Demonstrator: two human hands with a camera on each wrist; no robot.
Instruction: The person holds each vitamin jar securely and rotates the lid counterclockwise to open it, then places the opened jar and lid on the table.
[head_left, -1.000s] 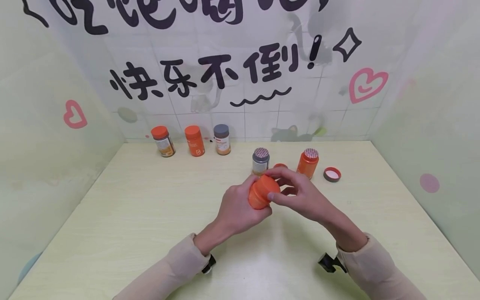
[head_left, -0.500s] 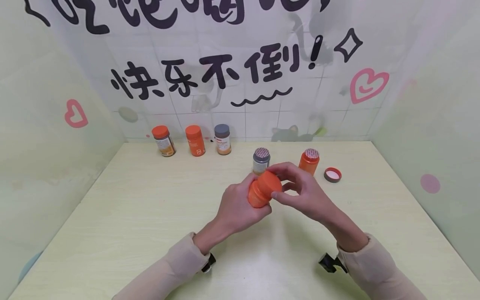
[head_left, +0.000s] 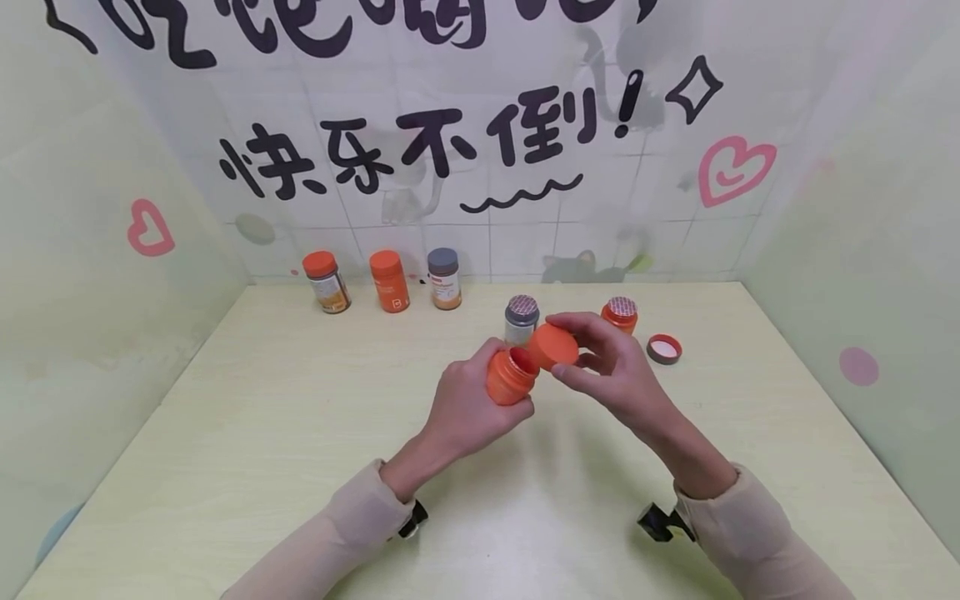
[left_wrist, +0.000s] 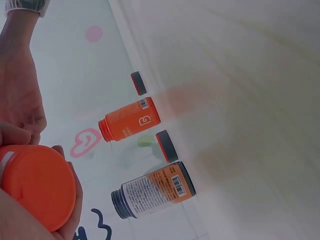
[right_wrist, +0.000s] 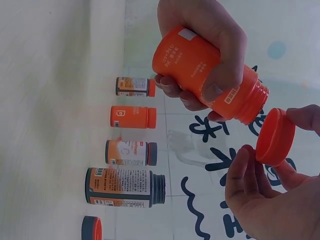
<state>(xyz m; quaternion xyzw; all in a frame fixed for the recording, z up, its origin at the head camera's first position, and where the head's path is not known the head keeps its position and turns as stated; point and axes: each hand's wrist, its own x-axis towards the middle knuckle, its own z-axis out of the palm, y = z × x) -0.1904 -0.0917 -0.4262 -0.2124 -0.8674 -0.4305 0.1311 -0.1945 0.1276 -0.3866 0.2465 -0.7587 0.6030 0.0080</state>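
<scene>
My left hand grips an orange bottle round its body, tilted, with its threaded mouth uncovered. Just off that mouth, my right hand pinches an orange cap between thumb and fingers; the right wrist view shows a gap between cap and bottle neck. Behind the hands stand a grey bottle and another orange bottle, both without caps and with patterned seals over their mouths. A dark cap lies lining-up at the right, and a second dark cap appears in the left wrist view.
Along the back left of the table stand three capped bottles: a grey one with an orange cap, an all-orange one and one with a grey cap. Printed walls enclose the back and sides.
The orange cap has come off the bottle, moving right and up with the right hand. The left hand has drawn the bottle slightly left, exposing its mouth.
</scene>
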